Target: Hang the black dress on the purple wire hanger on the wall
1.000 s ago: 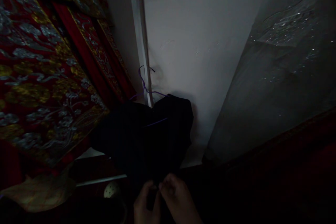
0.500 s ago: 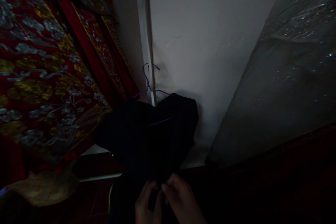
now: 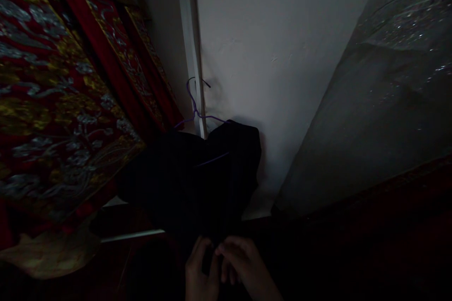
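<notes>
A very dark garment [image 3: 183, 174], perhaps a shirt or jacket, hangs on a thin purple hanger [image 3: 196, 108]. Its front falls open below the hanger's lower bar. My left hand [image 3: 202, 268] is at the lower front of the garment, thumb and forefinger curled together on the dark cloth. Close beside it, my right hand [image 3: 245, 263] pinches at the same spot, its fingertips almost meeting the left ones. Whatever small part lies between the fingertips is lost in the dark.
Red cloth with gold and silver embroidery [image 3: 63, 103] hangs at the left. A white post [image 3: 190, 23] stands behind the hanger, against a pale wall [image 3: 275, 56]. At the right hangs a greyish, glittering sheet [image 3: 374, 117]. A light patterned cloth [image 3: 52, 254] shows low at the left.
The view has shifted slightly, so the hanger and garment sit a little further left and higher. Both hands stay together at the garment's front; the right fingers have spread slightly below the pinch.
</notes>
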A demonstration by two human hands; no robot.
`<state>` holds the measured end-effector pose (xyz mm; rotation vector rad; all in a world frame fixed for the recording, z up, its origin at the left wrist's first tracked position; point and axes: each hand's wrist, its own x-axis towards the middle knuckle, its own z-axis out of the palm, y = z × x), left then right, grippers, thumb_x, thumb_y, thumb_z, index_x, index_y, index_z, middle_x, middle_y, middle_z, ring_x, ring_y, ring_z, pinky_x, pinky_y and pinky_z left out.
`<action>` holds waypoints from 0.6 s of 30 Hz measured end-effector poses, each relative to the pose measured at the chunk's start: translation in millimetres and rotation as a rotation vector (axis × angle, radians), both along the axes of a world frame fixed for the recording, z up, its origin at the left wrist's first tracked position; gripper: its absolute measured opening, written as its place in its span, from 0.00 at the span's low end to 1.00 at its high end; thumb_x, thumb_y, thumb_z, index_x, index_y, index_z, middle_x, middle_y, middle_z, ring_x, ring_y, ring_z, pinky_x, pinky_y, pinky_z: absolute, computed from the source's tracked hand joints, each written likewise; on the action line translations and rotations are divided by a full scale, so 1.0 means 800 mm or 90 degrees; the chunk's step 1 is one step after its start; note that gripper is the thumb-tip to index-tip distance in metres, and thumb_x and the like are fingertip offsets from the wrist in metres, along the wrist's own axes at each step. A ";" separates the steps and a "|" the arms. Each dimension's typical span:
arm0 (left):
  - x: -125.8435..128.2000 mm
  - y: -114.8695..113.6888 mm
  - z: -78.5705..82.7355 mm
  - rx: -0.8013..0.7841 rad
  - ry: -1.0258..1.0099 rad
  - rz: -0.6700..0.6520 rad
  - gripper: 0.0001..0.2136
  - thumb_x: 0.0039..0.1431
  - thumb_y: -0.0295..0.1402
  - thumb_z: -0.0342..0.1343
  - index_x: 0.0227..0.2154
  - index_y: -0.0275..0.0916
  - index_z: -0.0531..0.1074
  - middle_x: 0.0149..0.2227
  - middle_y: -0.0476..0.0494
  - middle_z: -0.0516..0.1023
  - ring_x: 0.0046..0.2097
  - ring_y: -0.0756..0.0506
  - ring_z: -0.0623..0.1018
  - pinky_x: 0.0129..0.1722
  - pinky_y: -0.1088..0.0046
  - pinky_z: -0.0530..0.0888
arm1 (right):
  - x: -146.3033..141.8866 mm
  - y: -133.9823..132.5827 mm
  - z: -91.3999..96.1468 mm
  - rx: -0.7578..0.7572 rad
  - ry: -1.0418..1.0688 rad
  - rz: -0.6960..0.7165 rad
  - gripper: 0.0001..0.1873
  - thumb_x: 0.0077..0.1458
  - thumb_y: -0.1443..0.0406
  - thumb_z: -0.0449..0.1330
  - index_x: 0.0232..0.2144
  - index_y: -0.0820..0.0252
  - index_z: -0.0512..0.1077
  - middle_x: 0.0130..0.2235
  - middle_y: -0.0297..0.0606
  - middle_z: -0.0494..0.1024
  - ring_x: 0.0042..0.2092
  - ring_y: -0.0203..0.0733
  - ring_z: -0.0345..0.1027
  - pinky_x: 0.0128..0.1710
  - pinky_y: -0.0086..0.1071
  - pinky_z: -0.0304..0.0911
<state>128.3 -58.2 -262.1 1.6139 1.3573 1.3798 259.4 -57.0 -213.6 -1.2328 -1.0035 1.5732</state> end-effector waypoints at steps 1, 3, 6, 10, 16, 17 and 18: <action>-0.002 0.000 0.000 -0.003 -0.004 0.000 0.12 0.62 0.42 0.57 0.31 0.38 0.77 0.30 0.43 0.78 0.33 0.45 0.79 0.34 0.75 0.76 | -0.002 0.000 0.000 0.000 0.003 -0.001 0.29 0.43 0.41 0.64 0.26 0.62 0.72 0.17 0.30 0.67 0.18 0.33 0.61 0.19 0.26 0.51; -0.004 0.000 0.000 0.002 -0.009 0.002 0.11 0.62 0.41 0.57 0.32 0.38 0.77 0.30 0.43 0.78 0.33 0.45 0.79 0.34 0.75 0.76 | -0.004 0.000 0.001 0.000 0.008 0.004 0.28 0.43 0.41 0.65 0.25 0.62 0.72 0.16 0.30 0.67 0.18 0.33 0.60 0.19 0.26 0.52; -0.007 -0.004 -0.001 0.016 -0.022 0.003 0.11 0.63 0.40 0.56 0.32 0.39 0.76 0.31 0.43 0.78 0.35 0.44 0.79 0.35 0.74 0.76 | -0.009 0.000 0.005 -0.003 -0.001 0.011 0.28 0.43 0.42 0.65 0.25 0.63 0.74 0.16 0.31 0.68 0.18 0.32 0.59 0.19 0.25 0.51; -0.012 -0.006 -0.001 0.009 -0.040 0.005 0.11 0.65 0.39 0.54 0.31 0.38 0.75 0.31 0.43 0.76 0.34 0.45 0.78 0.35 0.74 0.75 | -0.018 0.003 0.010 -0.002 -0.011 0.005 0.29 0.41 0.40 0.66 0.23 0.63 0.74 0.15 0.31 0.67 0.17 0.31 0.57 0.19 0.26 0.49; -0.020 0.008 0.009 0.030 -0.046 -0.047 0.09 0.64 0.34 0.53 0.32 0.39 0.75 0.31 0.43 0.77 0.34 0.45 0.78 0.36 0.74 0.75 | -0.032 0.028 0.038 0.035 -0.044 -0.012 0.26 0.43 0.44 0.64 0.22 0.64 0.74 0.14 0.31 0.66 0.17 0.30 0.55 0.20 0.26 0.47; -0.020 0.011 0.009 0.039 -0.042 -0.050 0.08 0.64 0.34 0.53 0.33 0.39 0.75 0.32 0.43 0.78 0.35 0.45 0.79 0.36 0.73 0.75 | -0.032 0.036 0.047 0.047 -0.045 -0.019 0.25 0.43 0.45 0.63 0.22 0.64 0.75 0.14 0.31 0.66 0.17 0.30 0.55 0.20 0.26 0.46; -0.021 0.014 0.007 0.046 -0.035 -0.046 0.08 0.64 0.34 0.53 0.33 0.39 0.76 0.33 0.42 0.78 0.36 0.44 0.79 0.37 0.72 0.76 | -0.032 0.045 0.058 0.059 -0.043 -0.030 0.24 0.44 0.47 0.63 0.23 0.64 0.75 0.14 0.31 0.67 0.17 0.30 0.56 0.20 0.26 0.46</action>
